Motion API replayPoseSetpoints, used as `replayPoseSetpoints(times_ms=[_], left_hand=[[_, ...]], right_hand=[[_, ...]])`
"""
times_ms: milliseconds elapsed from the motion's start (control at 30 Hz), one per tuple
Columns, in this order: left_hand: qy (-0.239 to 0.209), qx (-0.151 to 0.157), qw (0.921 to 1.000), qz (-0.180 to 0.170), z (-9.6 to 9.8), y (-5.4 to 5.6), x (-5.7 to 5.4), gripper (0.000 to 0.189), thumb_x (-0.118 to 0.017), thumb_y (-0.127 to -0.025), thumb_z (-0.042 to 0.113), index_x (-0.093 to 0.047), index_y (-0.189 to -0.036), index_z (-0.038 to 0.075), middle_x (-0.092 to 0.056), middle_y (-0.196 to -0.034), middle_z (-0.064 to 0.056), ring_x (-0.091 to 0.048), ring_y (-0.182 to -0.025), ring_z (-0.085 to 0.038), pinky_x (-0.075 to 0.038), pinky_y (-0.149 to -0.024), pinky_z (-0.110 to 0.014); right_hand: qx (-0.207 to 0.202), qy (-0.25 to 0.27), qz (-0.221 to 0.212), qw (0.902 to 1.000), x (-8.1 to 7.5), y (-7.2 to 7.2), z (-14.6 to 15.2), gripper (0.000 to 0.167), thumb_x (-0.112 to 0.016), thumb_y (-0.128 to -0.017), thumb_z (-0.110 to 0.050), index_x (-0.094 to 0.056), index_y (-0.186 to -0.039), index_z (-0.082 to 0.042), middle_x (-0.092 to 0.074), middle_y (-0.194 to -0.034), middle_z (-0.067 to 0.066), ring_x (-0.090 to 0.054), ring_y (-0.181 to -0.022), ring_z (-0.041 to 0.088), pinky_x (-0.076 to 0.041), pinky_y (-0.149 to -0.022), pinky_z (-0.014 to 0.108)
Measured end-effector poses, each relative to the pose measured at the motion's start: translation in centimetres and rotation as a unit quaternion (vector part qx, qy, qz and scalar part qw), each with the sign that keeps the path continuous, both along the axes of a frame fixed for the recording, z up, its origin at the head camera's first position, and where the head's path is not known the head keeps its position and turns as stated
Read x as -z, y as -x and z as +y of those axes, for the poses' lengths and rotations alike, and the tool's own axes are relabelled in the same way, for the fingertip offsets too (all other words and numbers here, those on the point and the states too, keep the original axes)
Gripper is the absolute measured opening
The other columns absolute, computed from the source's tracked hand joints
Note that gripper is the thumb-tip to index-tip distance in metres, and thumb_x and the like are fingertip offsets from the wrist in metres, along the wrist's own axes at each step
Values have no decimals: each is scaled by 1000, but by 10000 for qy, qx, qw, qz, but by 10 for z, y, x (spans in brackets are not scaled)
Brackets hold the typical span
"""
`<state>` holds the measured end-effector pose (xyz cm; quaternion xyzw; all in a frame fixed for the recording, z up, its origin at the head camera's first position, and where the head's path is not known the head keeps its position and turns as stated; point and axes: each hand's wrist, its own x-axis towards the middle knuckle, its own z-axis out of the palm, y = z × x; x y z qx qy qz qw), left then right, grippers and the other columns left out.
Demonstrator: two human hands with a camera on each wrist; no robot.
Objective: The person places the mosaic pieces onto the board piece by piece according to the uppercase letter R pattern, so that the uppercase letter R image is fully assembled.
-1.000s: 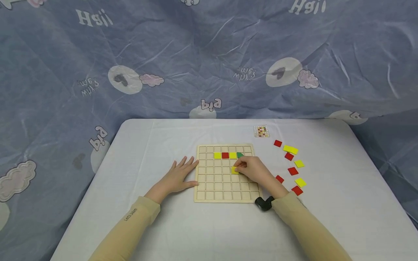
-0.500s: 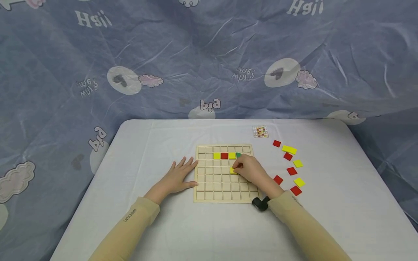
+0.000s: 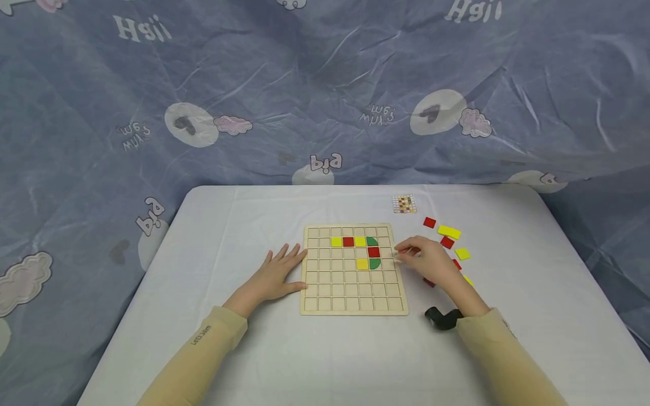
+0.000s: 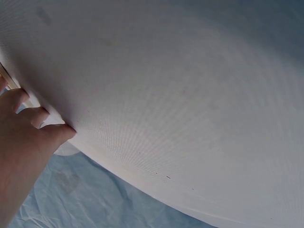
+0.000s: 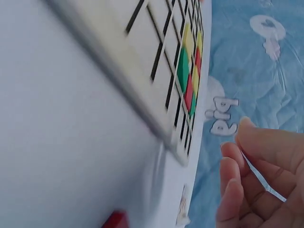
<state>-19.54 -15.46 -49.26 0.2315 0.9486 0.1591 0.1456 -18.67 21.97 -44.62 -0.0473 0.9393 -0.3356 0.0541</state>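
Note:
In the head view a wooden grid board [image 3: 325, 290] lies flat on the table. One row of it holds a yellow tile [image 3: 337, 242], a red tile [image 3: 348, 242], another yellow tile [image 3: 360, 242] and a rounded green tile [image 3: 372, 241]. Below these sit a red tile [image 3: 373, 252], a yellow tile [image 3: 363, 264] and a second rounded green tile [image 3: 374, 264]. My left hand [image 3: 276, 276] is spread, its fingertips and thumb at the board's left edge. Just off the right edge is my right hand [image 3: 425, 260], fingers loosely bent; the right wrist view shows nothing between thumb and fingers.
Loose tiles lie right of the board, among them a red tile [image 3: 429, 223] and a yellow tile [image 3: 462, 254]; my right hand partly covers others. Behind the board is a small pattern card [image 3: 404, 203]. A black curved object [image 3: 442, 319] shows by my right sleeve [image 3: 500, 349].
My right hand has left the yellow tile and moved right, off the board, uncovering the red tile and lower green tile. My left hand stays where it was.

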Motion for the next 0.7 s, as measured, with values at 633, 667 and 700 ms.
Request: replayPoseSetpoints(times_ms=[633, 667, 700], left_hand=[[34, 4, 10000, 15, 0, 0, 2, 86, -59, -90, 60, -22, -158, 23, -15, -165, -5, -5, -154, -33, -6, -121, -63], [27, -1, 10000, 14, 0, 0, 2, 86, -60, -90, 60, -22, -158, 23, -15, -165, -5, -6, -154, -33, -6, -121, -63], [23, -5, 10000, 13, 0, 0, 2, 86, -60, -90, 60, -23, -158, 22, -15, -165, -5, -6, -154, -33, -6, -121, -63]], right_hand=[[294, -374, -746, 9961, 21, -28, 52, 32, -77, -86, -20, -69, -111, -2, -70, -92, 6, -61, -80, 17, -51, -69, 28], [299, -391, -753, 9959, 22, -28, 52, 32, -77, -85, -20, -70, -111, -2, -69, -92, 6, -61, -81, 17, -51, -69, 27], [295, -408, -751, 9959, 23, -28, 52, 33, -78, -85, -20, -70, -111, -2, -69, -93, 6, -60, -82, 18, -50, -69, 27]])
